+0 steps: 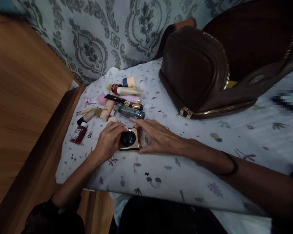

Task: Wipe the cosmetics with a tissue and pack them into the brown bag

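Note:
A square gold makeup compact [134, 145] with a round black centre lies in front of me on the patterned white sheet. My left hand [107, 139] grips its left side, fingers bent over the top left edge. Around the right side curves my right hand [158, 136], thumb at the near corner and fingers at the far edge. A clear, see-through item [144, 138] shows in the gap of the right hand; its kind is unclear. Just beyond both hands lie a dark green-grey bottle [131, 112] and a beige tube [106, 110].
More cosmetics lie behind: a black-and-gold tube [124, 102], a pink sponge [102, 98], a blue-and-beige jar [129, 82]. A small red bottle [78, 133] is at the left. An unzipped brown bag [192, 68] stands at the right, before a patterned curtain [92, 45].

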The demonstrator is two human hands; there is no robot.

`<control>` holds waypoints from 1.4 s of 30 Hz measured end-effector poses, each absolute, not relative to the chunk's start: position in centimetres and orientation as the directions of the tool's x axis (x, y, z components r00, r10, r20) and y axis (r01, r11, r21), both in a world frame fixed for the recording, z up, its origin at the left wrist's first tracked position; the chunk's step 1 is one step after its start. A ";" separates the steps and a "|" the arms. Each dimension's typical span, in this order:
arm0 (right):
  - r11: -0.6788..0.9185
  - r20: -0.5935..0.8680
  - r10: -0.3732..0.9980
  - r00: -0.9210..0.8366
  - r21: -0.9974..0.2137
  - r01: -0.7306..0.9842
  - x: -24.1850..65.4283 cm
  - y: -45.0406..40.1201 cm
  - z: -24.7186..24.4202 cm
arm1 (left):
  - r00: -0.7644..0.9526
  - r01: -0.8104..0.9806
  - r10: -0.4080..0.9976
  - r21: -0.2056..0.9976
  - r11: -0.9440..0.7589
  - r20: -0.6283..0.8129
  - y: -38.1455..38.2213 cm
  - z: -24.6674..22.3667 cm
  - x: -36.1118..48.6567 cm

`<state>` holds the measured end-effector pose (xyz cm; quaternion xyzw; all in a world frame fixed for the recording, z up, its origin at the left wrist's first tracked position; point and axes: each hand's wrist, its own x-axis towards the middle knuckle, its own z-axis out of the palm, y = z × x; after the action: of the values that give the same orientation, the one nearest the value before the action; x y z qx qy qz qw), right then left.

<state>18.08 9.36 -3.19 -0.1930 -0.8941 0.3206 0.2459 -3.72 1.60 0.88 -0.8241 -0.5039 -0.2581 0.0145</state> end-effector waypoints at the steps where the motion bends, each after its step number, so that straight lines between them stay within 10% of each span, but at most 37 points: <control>1: 0.721 0.321 0.506 -0.801 -0.666 0.189 18.0 9.4 -3.3 | 0.369 0.836 0.822 0.231 -0.498 0.434 1.8 0.9 -3.4; 28: 0.731 0.371 0.496 -0.785 -0.667 0.147 18.0 9.4 -3.9 | 0.622 0.717 0.680 0.067 -0.694 0.389 -1.6 1.9 -0.1; 42: 0.734 0.366 0.494 -0.789 -0.662 0.152 18.1 9.6 -4.2 | 0.477 0.799 0.766 0.150 -0.582 0.430 -0.3 1.0 -1.5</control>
<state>18.05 9.56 -4.20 -0.1813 -0.8912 0.3162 0.2699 -1.54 -0.30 1.03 -0.8588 -0.4556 -0.2316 0.0358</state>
